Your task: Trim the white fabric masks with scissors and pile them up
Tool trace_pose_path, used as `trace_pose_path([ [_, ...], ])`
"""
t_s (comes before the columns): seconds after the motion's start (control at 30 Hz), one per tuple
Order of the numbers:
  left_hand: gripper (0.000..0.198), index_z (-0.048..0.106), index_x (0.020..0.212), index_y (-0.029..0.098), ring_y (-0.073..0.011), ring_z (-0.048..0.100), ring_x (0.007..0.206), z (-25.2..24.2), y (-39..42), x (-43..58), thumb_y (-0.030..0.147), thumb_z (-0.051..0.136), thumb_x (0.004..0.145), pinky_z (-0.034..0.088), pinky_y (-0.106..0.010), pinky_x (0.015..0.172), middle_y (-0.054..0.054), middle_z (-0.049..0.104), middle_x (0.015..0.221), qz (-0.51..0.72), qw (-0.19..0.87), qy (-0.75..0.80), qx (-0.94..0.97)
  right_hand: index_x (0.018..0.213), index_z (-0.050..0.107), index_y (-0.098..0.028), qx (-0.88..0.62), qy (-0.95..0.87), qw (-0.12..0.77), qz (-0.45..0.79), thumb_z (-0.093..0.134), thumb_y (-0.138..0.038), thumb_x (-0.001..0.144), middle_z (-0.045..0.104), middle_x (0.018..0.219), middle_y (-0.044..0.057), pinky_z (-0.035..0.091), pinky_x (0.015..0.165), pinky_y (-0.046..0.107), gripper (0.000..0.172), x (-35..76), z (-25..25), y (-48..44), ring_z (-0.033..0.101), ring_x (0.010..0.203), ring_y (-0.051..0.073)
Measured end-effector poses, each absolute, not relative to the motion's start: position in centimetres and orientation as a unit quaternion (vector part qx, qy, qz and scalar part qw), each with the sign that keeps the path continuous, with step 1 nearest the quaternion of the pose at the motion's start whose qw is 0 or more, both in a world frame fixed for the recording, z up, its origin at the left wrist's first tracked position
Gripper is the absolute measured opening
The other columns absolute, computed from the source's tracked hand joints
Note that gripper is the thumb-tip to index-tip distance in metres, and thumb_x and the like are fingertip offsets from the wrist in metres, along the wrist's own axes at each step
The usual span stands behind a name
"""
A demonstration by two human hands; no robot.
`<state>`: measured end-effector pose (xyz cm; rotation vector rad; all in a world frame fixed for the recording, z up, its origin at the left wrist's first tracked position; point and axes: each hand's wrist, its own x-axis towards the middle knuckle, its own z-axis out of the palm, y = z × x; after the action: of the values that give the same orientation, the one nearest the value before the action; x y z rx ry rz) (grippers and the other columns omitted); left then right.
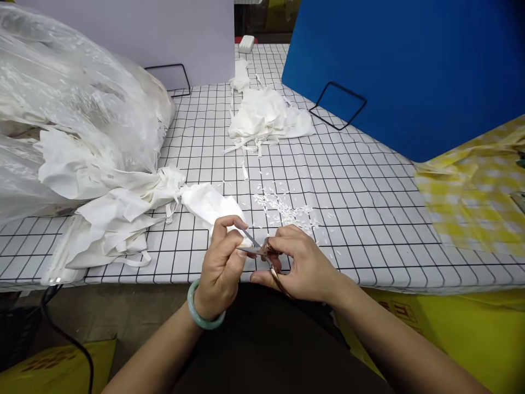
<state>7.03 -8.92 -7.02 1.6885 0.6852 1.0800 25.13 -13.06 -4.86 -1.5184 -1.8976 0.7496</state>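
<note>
My left hand, with a green bangle at the wrist, is closed in a pinch on a white cloth piece. That piece stretches away to the left on the table, and its pinched edge is hidden by the fingers. In my right hand is a pair of scissors with copper-coloured handles. Their blades are spread apart and point at my left fingertips. Small white snippets lie scattered just beyond my hands. Further back rests a heap of white cloth pieces with thin straps.
A big clear plastic bag of white cloth stands at the left, with loose white pieces spilling out. A blue board and a pale board stand behind, near black wire stands. Yellow checked cloth lies right on the grid-patterned tablecloth.
</note>
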Motion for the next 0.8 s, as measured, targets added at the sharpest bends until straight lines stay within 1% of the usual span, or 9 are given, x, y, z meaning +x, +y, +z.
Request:
trace_pose_path([
  [0.2, 0.028, 0.062, 0.082, 0.021, -0.0248, 0.044, 0.112, -6.7, -8.8, 7.2, 0.023, 0.043, 0.103, 0.042, -0.037, 0.093, -0.007, 0.056, 0.075, 0.449, 0.472, 0.268, 0.71, 0.057, 0.049, -0.019, -0.57, -0.711, 0.299, 0.284, 0.066, -0.068, 0.083, 0.053, 0.055, -0.002, 0.04, 0.07, 0.032, 0.058, 24.9, -4.7, -13.0, 0.047, 0.059, 0.013],
  [0.47, 0.028, 0.064, 0.086, 0.021, -0.0238, 0.045, 0.115, -6.8, -8.8, 7.4, 0.02, 0.042, 0.103, 0.04, -0.039, 0.099, -0.006, 0.062, 0.08, 0.452, 0.466, 0.255, 0.717, 0.055, 0.048, -0.019, -0.573, -0.708, 0.299, 0.284, 0.064, -0.07, 0.083, 0.051, 0.054, -0.002, 0.039, 0.068, 0.031, 0.06, 25.1, -4.7, -12.9, 0.046, 0.057, 0.012],
  [0.63, 0.028, 0.063, 0.085, 0.02, -0.0246, 0.047, 0.114, -6.8, -8.8, 7.9, 0.021, 0.042, 0.103, 0.043, -0.039, 0.095, -0.007, 0.059, 0.08, 0.446, 0.465, 0.258, 0.72, 0.057, 0.053, -0.019, -0.58, -0.704, 0.308, 0.27, 0.063, -0.069, 0.085, 0.052, 0.054, -0.002, 0.039, 0.067, 0.03, 0.059, 25.4, -5.3, -13.3, 0.047, 0.056, 0.012],
  [0.8, 0.028, 0.063, 0.085, 0.02, -0.025, 0.048, 0.113, -6.8, -8.4, 9.2, 0.021, 0.041, 0.103, 0.046, -0.038, 0.093, -0.008, 0.057, 0.083, 0.415, 0.469, 0.236, 0.743, 0.056, 0.05, -0.02, -0.616, -0.688, 0.299, 0.238, 0.064, -0.068, 0.085, 0.051, 0.052, -0.002, 0.04, 0.065, 0.03, 0.058, 26.7, -6.3, -14.5, 0.046, 0.053, 0.013],
])
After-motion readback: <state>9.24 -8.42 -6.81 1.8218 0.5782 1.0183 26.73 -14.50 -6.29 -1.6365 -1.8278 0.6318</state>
